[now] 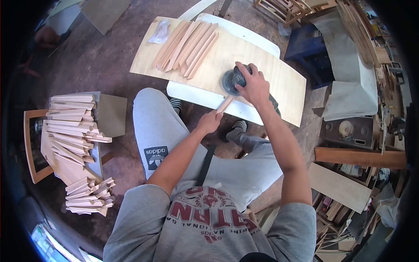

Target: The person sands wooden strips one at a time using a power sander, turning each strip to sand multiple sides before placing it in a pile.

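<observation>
My right hand (254, 85) is wrapped round the top of a dark power sander (230, 82), over the near part of the plywood board (279, 87). Closed on the near end of a short wooden strip (225, 104) is my left hand (211, 121). The far end of that strip meets the sander's round pad, which hides it. A row of similar wooden strips (185, 48) lies on the board's left half, with a crumpled clear plastic bag (160, 32) beside them.
Stacks of wooden strips (70, 131) lie at the left on a low support, with another pile (89, 196) nearer me. A blue metal stand (307, 54) is at the right. Boards and scrap wood crowd the right side. A person sits at the far upper left.
</observation>
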Demonstrator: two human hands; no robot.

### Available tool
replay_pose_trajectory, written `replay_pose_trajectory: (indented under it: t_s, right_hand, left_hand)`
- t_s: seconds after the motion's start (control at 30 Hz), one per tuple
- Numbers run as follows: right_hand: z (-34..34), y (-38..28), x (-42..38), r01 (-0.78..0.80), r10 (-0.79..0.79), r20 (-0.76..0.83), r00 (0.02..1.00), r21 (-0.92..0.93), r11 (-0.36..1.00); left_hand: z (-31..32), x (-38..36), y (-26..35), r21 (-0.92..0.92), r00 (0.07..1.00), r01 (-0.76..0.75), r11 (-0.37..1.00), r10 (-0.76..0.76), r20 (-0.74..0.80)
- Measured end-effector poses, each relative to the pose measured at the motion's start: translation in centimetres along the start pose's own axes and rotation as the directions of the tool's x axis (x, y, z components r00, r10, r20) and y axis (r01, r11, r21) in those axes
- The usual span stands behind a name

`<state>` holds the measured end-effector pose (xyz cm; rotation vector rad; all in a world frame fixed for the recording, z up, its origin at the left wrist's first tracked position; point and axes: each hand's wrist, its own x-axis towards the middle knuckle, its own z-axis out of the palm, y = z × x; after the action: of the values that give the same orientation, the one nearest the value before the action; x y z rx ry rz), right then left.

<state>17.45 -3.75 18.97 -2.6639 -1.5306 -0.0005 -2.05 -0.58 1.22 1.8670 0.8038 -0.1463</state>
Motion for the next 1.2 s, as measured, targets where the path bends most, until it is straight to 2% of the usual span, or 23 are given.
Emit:
replay_pose_trajectory:
  t_s: [0.1, 0.3, 0.4, 0.53, 0.77, 0.87, 0.97, 1.0, 1.07, 1.1, 1.13, 1.17, 1.2]
  right_hand:
    - [0.0, -0.6, -1.0, 0.026, -0.027, 0.019, 0.999, 0.024, 0.999]
    - [0.1, 1.0, 0.2, -0.067, 0.067, -0.026, 0.997, 0.003, 0.998]
    - [-0.1, -0.1, -2.2, -0.034, 0.033, 0.026, 0.999, 0.062, 0.997]
    - [-0.6, -2.6, -5.2, 0.059, -0.062, 0.054, 0.997, 0.045, 0.997]
    - [0.4, 3.1, -1.1, -0.191, 0.191, 0.001, 0.982, 0.007, 0.981]
    - [0.6, 7.3, 0.4, -0.414, 0.418, -0.054, 0.907, 0.074, 0.907]
    - [1.8, 11.2, 0.0, -0.56, 0.562, -0.041, 0.826, 0.046, 0.827]
    - [1.9, 12.1, -0.5, -0.583, 0.583, -0.008, 0.812, 0.031, 0.812]
    - [1.7, 12.9, -1.6, -0.62, 0.62, 0.027, 0.784, -0.008, 0.784]
    - [2.0, 13.4, -2.3, -0.612, 0.612, 0.019, 0.791, 0.002, 0.791]
    - [2.1, 14.0, -3.0, -0.603, 0.603, 0.008, 0.798, 0.007, 0.798]
    - [2.3, 14.7, -3.6, -0.592, 0.592, -0.002, 0.806, 0.007, 0.806]
    - [2.3, 14.8, -4.3, -0.59, 0.59, -0.02, 0.807, 0.002, 0.808]
  left_hand:
    - [0.1, -0.2, -0.2, 0.001, 1.0, -0.005, 1.0, 0.005, -0.008]
    - [-0.2, 0.0, -0.2, 0.002, 1.0, 0.005, 1.0, -0.005, 0.017]
    - [0.3, 0.3, -0.6, 0.014, 1.0, -0.008, 1.0, 0.008, 0.006]
    - [-0.3, -0.2, 0.0, 0.021, 1.0, 0.004, 1.0, -0.004, 0.014]
    - [-1.0, -0.8, 0.6, 0.09, 1.0, -0.001, 0.996, 0.001, -0.007]
    - [-1.9, -0.6, 0.5, 0.09, 0.998, -0.044, 0.995, 0.047, -0.029]
    - [-2.6, -0.1, 0.7, -0.316, 0.981, 0.16, 0.935, -0.116, 0.153]
    - [-1.7, 0.8, -0.5, -0.539, 0.967, 0.187, 0.821, -0.059, 0.246]
    - [-2.5, 2.4, 0.5, -0.226, 0.971, 0.044, 0.973, 0.011, 0.239]
    - [-2.9, 3.4, 1.2, -0.058, 0.967, -0.033, 0.998, 0.047, 0.249]
    - [-3.5, 4.7, 2.3, 0.346, 0.982, -0.059, 0.936, -0.007, 0.187]
    - [-3.9, 6.1, 2.1, 0.605, 0.965, -0.258, 0.753, 0.235, 0.118]
    - [-5.9, 5.5, 6.7, 0.515, 0.986, -0.113, 0.849, 0.158, -0.046]
